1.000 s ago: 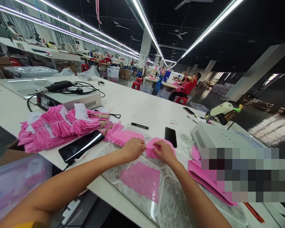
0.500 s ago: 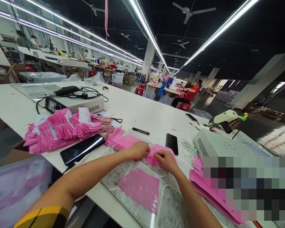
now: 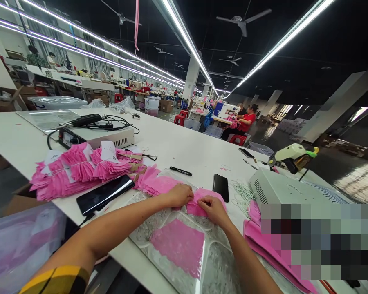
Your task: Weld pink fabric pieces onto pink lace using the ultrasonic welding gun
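My left hand (image 3: 181,195) is closed, its fingertips pinched at the left end of a small pink fabric piece (image 3: 194,208). On that piece's right part rests my right hand (image 3: 214,209), thumb and finger pressed together on the cloth. Just left of my left hand lies more bunched pink fabric (image 3: 155,183). Nearer to me, a flat pink cloth panel (image 3: 179,245) lies on a clear, glossy patterned sheet (image 3: 219,265). What exactly sits between my fingertips is partly hidden.
Tied bundles of pink cloth pieces (image 3: 79,167) lie at left, beside a large phone (image 3: 106,194) and a grey control box (image 3: 110,136). A marker (image 3: 180,171), another phone (image 3: 221,188) and tangled pale thread (image 3: 242,192) lie beyond. A grey machine box (image 3: 276,188) stands right.
The view has shifted very slightly. Both hands stay at the same pink fabric piece, with the right fingers moved only a little.
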`<state>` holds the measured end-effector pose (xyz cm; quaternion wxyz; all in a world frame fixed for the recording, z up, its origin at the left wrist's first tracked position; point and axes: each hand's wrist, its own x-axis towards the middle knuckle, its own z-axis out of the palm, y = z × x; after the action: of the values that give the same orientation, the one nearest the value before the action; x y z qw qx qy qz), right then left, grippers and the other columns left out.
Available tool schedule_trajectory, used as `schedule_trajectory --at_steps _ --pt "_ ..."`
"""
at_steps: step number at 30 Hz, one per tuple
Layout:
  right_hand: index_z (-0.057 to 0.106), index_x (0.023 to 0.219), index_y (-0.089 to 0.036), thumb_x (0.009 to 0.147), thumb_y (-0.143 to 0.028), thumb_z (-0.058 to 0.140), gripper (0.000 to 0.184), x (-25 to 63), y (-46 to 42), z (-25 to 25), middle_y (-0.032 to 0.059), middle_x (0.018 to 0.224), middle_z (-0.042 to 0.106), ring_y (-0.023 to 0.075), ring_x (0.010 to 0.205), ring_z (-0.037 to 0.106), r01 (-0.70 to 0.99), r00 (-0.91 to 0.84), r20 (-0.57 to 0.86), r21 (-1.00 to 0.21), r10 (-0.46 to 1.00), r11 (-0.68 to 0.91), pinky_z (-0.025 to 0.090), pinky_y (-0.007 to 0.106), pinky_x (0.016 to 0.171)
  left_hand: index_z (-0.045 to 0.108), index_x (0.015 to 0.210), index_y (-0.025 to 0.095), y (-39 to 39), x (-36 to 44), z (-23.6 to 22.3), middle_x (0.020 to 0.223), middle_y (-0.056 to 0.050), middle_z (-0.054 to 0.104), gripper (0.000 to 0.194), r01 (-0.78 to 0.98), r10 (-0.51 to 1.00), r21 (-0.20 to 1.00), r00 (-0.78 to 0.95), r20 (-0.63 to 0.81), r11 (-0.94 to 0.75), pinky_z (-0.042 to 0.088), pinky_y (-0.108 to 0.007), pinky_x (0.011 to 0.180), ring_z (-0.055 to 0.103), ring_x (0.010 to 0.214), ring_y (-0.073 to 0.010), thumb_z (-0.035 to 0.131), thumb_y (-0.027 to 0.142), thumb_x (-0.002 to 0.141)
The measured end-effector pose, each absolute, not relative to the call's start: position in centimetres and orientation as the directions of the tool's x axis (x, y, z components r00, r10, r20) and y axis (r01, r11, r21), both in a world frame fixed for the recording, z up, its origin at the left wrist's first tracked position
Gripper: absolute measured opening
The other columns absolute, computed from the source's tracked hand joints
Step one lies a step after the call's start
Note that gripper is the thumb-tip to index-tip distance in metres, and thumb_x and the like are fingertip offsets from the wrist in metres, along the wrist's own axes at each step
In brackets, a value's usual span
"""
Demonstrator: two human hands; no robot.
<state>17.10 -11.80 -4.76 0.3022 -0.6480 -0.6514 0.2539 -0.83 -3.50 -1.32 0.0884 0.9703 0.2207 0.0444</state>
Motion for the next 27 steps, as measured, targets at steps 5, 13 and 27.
schedule_trajectory --at_steps 5,13,27 --pt "0.059 0.114 -0.016 0.09 -0.039 0.057 0.033 16.7 -12.0 -4.4 0.0064 0.113 0.062 0.0179 0.095 0.062 0.721 0.019 0.069 -0.692 0.997 0.035 0.054 0.038 0.081 0.058 0.117 0.015 -3.0 -1.0 -1.2 0.116 -0.009 0.06 0.028 0.392 0.41 0.202 0.91 0.058 -0.898 0.054 -0.04 0.085 0.062 0.098 -0.02 0.057 0.033 0.095" --pt "0.067 0.081 -0.017 0.085 -0.037 0.062 0.021 15.9 -11.7 -3.1 0.0 0.075 0.066 0.0129 0.069 0.06 0.744 0.035 0.121 -0.666 0.992 0.055 0.05 0.029 0.068 0.058 0.117 0.015 -2.8 -0.8 -1.1 0.115 -0.009 0.06 0.028 0.36 0.382 0.21 0.921 0.071 -0.909 0.054 -0.04 0.085 0.062 0.099 -0.0201 0.057 0.032 0.095" --pt "0.061 0.104 -0.015 0.09 -0.039 0.058 0.029 16.6 -11.1 -3.5 0.0033 0.099 0.064 0.0146 0.083 0.063 0.611 0.162 0.124 -0.792 0.979 -0.001 0.055 0.032 0.073 0.059 0.114 0.014 -3.5 -1.2 -1.4 0.117 -0.009 0.06 0.029 0.462 0.487 0.183 0.864 0.13 -0.868 0.051 -0.044 0.09 0.06 0.105 -0.0222 0.059 0.034 0.094"
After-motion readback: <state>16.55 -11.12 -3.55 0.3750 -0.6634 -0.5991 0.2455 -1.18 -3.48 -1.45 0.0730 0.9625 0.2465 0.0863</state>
